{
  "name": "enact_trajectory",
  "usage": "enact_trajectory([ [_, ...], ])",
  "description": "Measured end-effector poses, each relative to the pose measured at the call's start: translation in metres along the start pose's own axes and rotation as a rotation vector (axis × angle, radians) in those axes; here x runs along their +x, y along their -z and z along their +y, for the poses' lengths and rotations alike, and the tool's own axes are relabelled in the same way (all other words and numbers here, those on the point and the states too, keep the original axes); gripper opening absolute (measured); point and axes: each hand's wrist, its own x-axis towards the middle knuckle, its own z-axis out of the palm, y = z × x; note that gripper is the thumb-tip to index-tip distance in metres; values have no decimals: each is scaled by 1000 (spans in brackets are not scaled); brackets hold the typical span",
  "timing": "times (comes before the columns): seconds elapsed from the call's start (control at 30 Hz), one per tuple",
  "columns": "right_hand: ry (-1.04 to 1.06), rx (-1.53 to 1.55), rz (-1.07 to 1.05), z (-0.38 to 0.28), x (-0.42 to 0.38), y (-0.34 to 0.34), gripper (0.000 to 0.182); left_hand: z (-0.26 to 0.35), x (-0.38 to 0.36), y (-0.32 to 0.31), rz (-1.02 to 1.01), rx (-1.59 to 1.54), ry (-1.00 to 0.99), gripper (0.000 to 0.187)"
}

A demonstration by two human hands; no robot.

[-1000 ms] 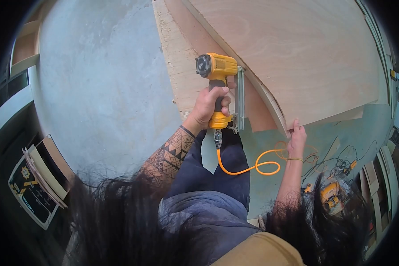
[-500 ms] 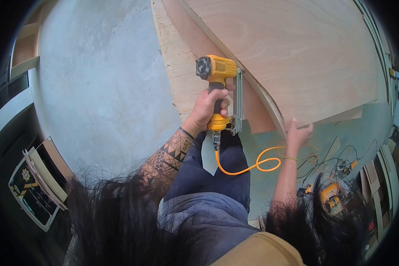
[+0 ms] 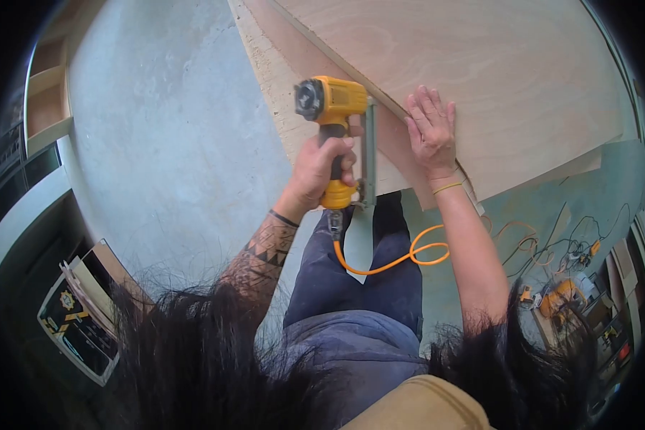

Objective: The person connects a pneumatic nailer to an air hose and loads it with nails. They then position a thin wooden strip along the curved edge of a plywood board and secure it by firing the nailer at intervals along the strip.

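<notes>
My left hand (image 3: 321,168) is wrapped round the black grip of a yellow nail gun (image 3: 342,97). The gun's long metal magazine points toward the wooden panels on its right, and an orange air hose runs from the base of its handle. My right hand (image 3: 432,132) lies flat on the large plywood sheet (image 3: 509,86), near its curved edge, with its fingers spread. Under that sheet, to the left, is another wooden panel (image 3: 265,72). Whether the gun touches the wood cannot be made out.
The orange hose (image 3: 365,271) loops in front of my legs toward cables and tools (image 3: 562,297) on the floor at the right. Wooden shelving (image 3: 46,107) stands at the far left, above stacked boards (image 3: 97,287). More boards lean along the right edge.
My right hand has moved up and left from the sheet's lower corner and now lies flat on it. The nail gun in my left hand has shifted slightly left and up.
</notes>
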Motion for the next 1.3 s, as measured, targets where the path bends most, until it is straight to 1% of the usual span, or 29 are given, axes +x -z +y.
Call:
enact_trajectory([
  [0.07, -28, 22, -9, -2, -2, -1, 49, 26, -6, 9, 25, 166, -100, 39],
  [0.17, -48, 38, -10, -1, -3, -2, 48, 73, -9, 12, 35, 419, -160, 43],
  [0.2, -58, 41, -2, -2, -3, -1, 48, 86, -5, 10, 43, 417, -161, 38],
  [0.3, -71, 58, -1, -2, -3, -1, 47, 118, 10, 4, 0, 612, -97, 30],
  [0.33, -62, 50, 6, -1, -3, -2, 47, 123, 14, 1, -3, 619, -93, 30],
  [0.4, -56, 44, 19, 0, -4, -3, 47, 134, 22, -4, -62, 836, -26, 44],
  [0.43, -53, 46, 19, 1, -4, -4, 47, 134, 26, -5, -66, 913, -45, 43],
  [0.67, -56, 49, 23, 1, -4, -5, 45, 134, 38, -9, -70, 1009, -55, 41],
  [0.7, -60, 49, 24, 1, -4, -5, 45, 134, 39, -8, -58, 1003, -58, 33],
  [0.97, -46, 51, 31, 2, -6, -6, 45, 131, 42, -4, -48, 1012, -68, 34],
  [1.03, -46, 52, 32, 3, -5, -6, 46, 132, 42, -6, -42, 1127, -36, 31],
  [1.13, -42, 44, 34, 3, -7, -6, 46, 133, 42, -10, -20, 1201, -38, 30],
  [1.27, -29, 37, 49, 5, -7, -8, 46, 136, 39, -10, -58, 1181, -38, 32],
  [1.3, -34, 36, 46, 5, -6, -9, 46, 134, 37, -8, -84, 1139, -63, 35],
])
